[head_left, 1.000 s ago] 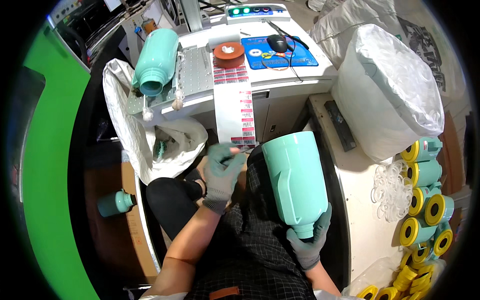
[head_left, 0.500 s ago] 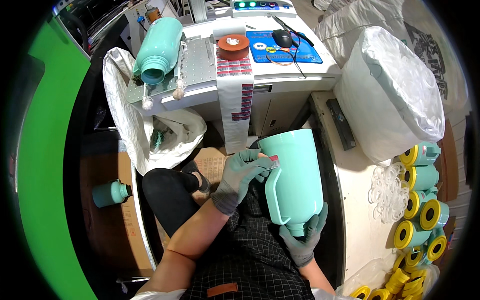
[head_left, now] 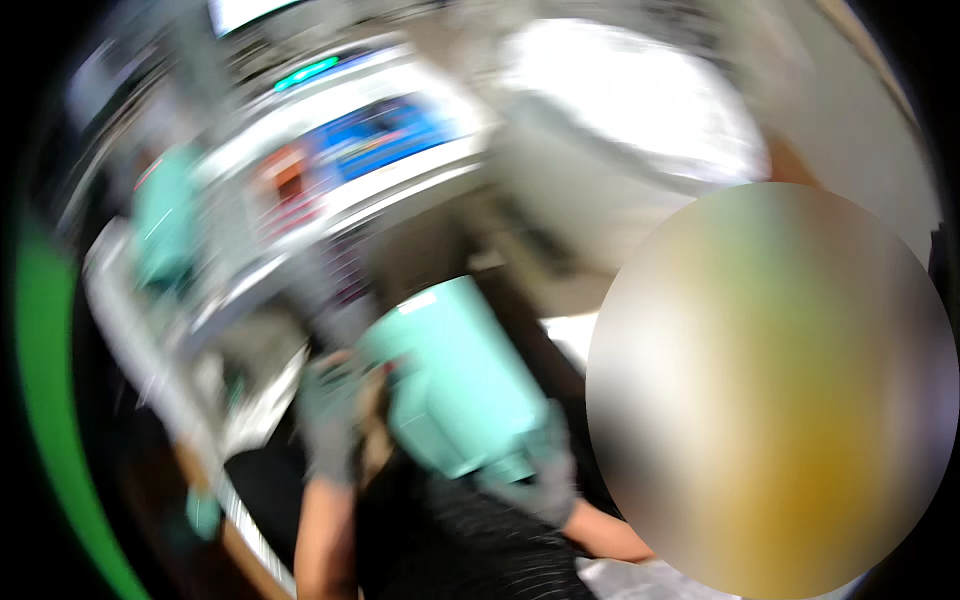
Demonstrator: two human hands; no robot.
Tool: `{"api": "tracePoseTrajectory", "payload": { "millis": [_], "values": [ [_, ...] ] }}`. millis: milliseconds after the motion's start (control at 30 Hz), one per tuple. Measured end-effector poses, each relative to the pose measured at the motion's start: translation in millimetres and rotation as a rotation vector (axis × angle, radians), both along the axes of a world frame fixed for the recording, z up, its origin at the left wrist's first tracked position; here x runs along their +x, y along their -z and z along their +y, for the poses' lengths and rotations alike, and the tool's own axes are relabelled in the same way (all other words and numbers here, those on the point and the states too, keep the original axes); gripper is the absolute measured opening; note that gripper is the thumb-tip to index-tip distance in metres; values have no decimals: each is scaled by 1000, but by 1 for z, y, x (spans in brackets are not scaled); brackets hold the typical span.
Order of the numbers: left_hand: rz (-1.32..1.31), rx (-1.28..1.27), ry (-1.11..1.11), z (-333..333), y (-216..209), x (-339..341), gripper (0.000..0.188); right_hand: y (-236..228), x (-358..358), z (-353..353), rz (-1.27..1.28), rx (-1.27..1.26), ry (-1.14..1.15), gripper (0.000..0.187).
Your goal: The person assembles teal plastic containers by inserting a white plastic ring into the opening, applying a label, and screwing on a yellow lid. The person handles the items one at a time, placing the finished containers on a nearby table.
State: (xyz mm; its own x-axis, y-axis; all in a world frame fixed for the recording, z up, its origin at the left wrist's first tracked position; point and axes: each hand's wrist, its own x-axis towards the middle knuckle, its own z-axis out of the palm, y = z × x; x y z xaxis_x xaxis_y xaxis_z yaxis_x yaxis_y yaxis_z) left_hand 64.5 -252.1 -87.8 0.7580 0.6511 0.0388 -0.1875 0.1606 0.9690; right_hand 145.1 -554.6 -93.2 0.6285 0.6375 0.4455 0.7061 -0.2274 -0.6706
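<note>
A large mint-green bottle with a side handle (head_left: 463,375) lies across my lap, its neck toward me and its wide end away. My right hand (head_left: 548,470), in a grey glove, is closed around the neck end. My left hand (head_left: 332,415), also gloved, is beside the handle side, slightly apart from the bottle. Its fingers are smeared by motion, so whether they hold anything cannot be told. A small red mark (head_left: 390,369), which looks like a label, shows on the bottle near the handle's upper end.
Ahead stands a white workbench (head_left: 440,165) with a blue mat (head_left: 380,140), an orange-brown roll (head_left: 287,172) and another mint bottle (head_left: 167,220) at its left. A big white sack (head_left: 630,100) stands at the far right. A blurred oval patch hides the right side.
The view has swung right and is smeared. My left hand has drawn back from the bottle, where it was pinching a small red-and-white label. My right hand still holds the neck.
</note>
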Motion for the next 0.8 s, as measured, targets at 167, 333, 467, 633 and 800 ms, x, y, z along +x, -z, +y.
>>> {"api": "tracePoseTrajectory", "payload": {
  "millis": [167,333,467,633,800],
  "values": [
    [-35,479,-303,26,45,12,47,13,14,14,62,164,-199,76],
    [-76,129,90,14,28,11,58,34,0,13,138,277,-112,82],
    [30,424,-113,68,77,7,49,57,-5,30,150,293,-91,87],
    [77,122,-235,12,15,8,51,72,-4,28,144,304,-47,93],
    [-31,43,-111,12,50,30,49,42,4,7,21,295,9,87]
  ]
}}
